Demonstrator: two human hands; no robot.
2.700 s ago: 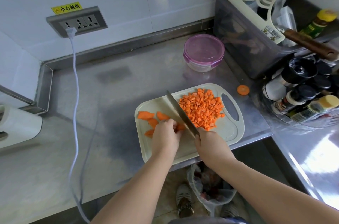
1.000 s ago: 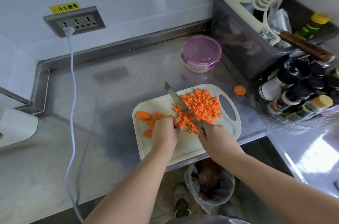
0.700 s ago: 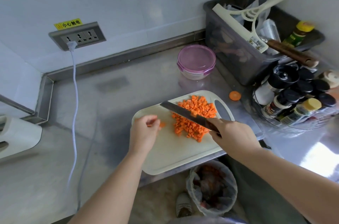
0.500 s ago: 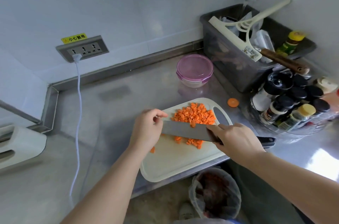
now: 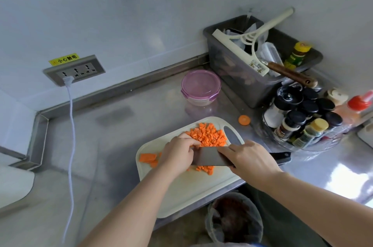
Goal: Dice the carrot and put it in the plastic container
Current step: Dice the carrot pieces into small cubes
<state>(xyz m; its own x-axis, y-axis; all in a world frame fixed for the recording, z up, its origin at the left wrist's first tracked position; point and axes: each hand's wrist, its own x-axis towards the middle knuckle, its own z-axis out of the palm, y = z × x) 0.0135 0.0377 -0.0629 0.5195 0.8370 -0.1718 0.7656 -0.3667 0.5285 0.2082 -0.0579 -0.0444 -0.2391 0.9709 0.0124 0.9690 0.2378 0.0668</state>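
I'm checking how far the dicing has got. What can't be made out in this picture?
Head view:
- Tip of the knife: under the curled fingers of the left hand; whether they hold any carrot cannot be told.
- The carrot slices: partly behind the left hand, so no count.
- Contents of the plastic container: veiled by its tinted lid.
- Labels of the spice jars: too small.
- The white appliance: cut off by the left edge.
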